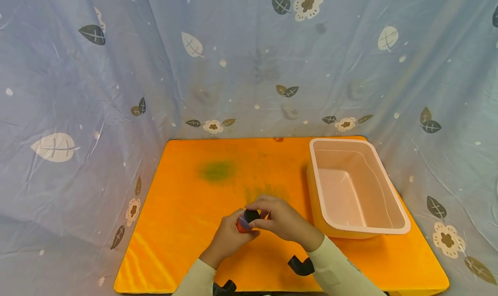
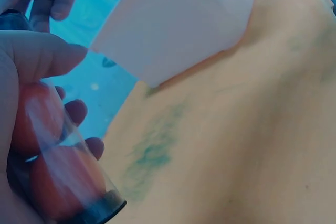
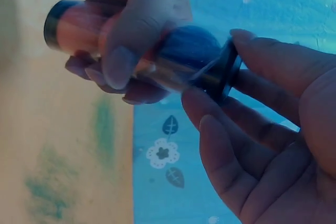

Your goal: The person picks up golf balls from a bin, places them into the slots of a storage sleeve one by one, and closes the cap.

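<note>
A clear tube (image 1: 243,223) with black ends is held just above the orange mat (image 1: 183,209). It holds orange-red balls (image 2: 58,182) and a dark blue ball (image 3: 189,45). My left hand (image 1: 228,239) grips the tube's body, thumb (image 2: 39,56) and fingers curled round it. My right hand (image 1: 279,221) pinches the black cap (image 3: 223,72) at the tube's upper end between thumb and fingertips. The cap sits slightly askew on the tube's mouth. In the left wrist view the tube (image 2: 63,177) shows its black bottom end low in the frame.
A white plastic bin (image 1: 389,188) stands on the mat's right side, nothing inside it. Green smudges (image 1: 218,170) mark the mat's middle. Blue floral cloth (image 1: 78,114) walls in the back and both sides. Black wrist mounts (image 1: 301,265) sit near the front edge.
</note>
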`<state>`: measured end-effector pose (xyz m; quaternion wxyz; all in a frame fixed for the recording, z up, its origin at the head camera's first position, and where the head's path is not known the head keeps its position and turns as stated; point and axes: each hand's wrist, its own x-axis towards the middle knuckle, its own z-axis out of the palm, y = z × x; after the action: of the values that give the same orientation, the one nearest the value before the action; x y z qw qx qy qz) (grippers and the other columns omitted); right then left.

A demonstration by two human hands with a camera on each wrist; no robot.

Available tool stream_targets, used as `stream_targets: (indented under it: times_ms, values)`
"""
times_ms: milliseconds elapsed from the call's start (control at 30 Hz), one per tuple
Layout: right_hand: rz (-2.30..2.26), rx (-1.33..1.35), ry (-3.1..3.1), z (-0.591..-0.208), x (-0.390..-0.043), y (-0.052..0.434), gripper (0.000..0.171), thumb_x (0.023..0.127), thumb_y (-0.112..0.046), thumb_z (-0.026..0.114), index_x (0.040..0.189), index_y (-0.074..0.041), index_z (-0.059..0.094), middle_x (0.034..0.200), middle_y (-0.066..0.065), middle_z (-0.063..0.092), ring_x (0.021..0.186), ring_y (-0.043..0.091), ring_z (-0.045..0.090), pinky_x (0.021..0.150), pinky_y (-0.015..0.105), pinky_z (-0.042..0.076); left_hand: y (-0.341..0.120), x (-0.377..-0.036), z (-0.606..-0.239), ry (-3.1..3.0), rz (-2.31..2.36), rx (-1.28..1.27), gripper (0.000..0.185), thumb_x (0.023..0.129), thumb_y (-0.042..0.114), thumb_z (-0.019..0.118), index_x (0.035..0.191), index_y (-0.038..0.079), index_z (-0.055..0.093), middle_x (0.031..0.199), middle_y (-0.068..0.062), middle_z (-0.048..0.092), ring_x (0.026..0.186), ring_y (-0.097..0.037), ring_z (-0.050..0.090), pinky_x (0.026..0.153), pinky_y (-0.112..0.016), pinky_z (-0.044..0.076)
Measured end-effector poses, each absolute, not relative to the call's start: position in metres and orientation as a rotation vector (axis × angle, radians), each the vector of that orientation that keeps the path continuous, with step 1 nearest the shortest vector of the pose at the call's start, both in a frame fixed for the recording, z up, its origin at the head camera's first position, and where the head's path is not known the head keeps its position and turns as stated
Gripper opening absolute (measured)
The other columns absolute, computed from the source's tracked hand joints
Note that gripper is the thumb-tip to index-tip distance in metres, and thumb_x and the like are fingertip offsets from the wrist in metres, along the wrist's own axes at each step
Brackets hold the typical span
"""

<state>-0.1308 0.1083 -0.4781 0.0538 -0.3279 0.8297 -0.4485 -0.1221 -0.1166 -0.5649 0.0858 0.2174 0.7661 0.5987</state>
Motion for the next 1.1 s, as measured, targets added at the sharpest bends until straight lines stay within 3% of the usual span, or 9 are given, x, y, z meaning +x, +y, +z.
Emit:
stream_targets:
  times_ms: [200, 400, 567, 667, 800, 933, 1100]
  values:
    - [-1.262, -1.130, 2.518, -0.477, -0.133, 0.110, 0.031, 0.103, -0.013, 0.079, 0.134, -0.006, 0.075, 0.123, -0.002, 0.068, 0.102, 0.011, 0.067, 0.085, 0.028, 0.059, -0.115, -0.122, -0.567, 2.296, 1.751, 0.665, 0.046, 0.095, 0.005, 0.083, 0.137, 0.016, 0.068, 0.120, 0.001, 0.075, 0.098, -0.023, 0.075, 0.084, -0.033, 0.061]
    - [-1.206, -1.209, 2.510, -0.479, -0.135, 0.114, 0.031, 0.100, -0.012, 0.081, 0.131, -0.007, 0.077, 0.121, -0.004, 0.066, 0.100, 0.008, 0.066, 0.084, 0.033, 0.061, -0.112, -0.123, -0.566, 2.282, 1.720, 0.683, 0.052, 0.092, -0.005, 0.079, 0.137, 0.017, 0.068, 0.120, 0.002, 0.074, 0.098, -0.026, 0.073, 0.083, -0.033, 0.060]
    - [-1.070, -1.282, 2.547, -0.479, -0.137, 0.115, 0.028, 0.097, -0.015, 0.085, 0.124, -0.011, 0.080, 0.114, -0.006, 0.065, 0.092, 0.004, 0.061, 0.080, 0.022, 0.056, -0.112, -0.122, -0.567, 2.316, 1.623, 0.659, 0.048, 0.091, -0.001, 0.077, 0.135, 0.017, 0.069, 0.116, 0.004, 0.074, 0.088, -0.018, 0.069, 0.076, -0.032, 0.056]
    - [-1.027, -1.313, 2.557, -0.481, -0.137, 0.114, 0.028, 0.098, -0.016, 0.085, 0.124, -0.010, 0.079, 0.113, -0.005, 0.065, 0.093, 0.007, 0.062, 0.080, 0.023, 0.056, -0.113, -0.122, -0.568, 2.322, 1.598, 0.654, 0.043, 0.093, 0.000, 0.078, 0.132, 0.015, 0.069, 0.115, 0.004, 0.073, 0.089, -0.015, 0.069, 0.077, -0.032, 0.057]
    - [-1.117, -1.223, 2.542, -0.484, -0.136, 0.115, 0.032, 0.101, -0.017, 0.081, 0.132, -0.010, 0.076, 0.121, -0.006, 0.065, 0.100, 0.009, 0.064, 0.085, 0.027, 0.058, -0.112, -0.126, -0.568, 2.359, 1.641, 0.682, 0.039, 0.097, 0.006, 0.081, 0.132, 0.015, 0.068, 0.118, 0.002, 0.073, 0.098, -0.016, 0.072, 0.083, -0.031, 0.060]
    - [-1.323, -1.133, 2.548, -0.485, -0.137, 0.117, 0.037, 0.102, -0.014, 0.080, 0.138, -0.010, 0.072, 0.129, -0.005, 0.065, 0.097, 0.009, 0.063, 0.085, 0.029, 0.058, -0.106, -0.135, -0.564, 2.367, 1.731, 0.707, 0.040, 0.099, 0.018, 0.085, 0.135, 0.019, 0.069, 0.126, 0.004, 0.073, 0.112, -0.017, 0.072, 0.092, -0.032, 0.059]
    - [-1.545, -1.062, 2.644, -0.490, -0.138, 0.121, 0.039, 0.104, -0.016, 0.079, 0.141, -0.011, 0.070, 0.132, 0.004, 0.066, 0.087, 0.010, 0.062, 0.079, 0.031, 0.059, -0.099, -0.145, -0.555, 2.466, 1.720, 0.631, 0.043, 0.094, 0.031, 0.091, 0.131, 0.024, 0.071, 0.125, 0.006, 0.065, 0.117, -0.019, 0.063, 0.101, -0.045, 0.053]
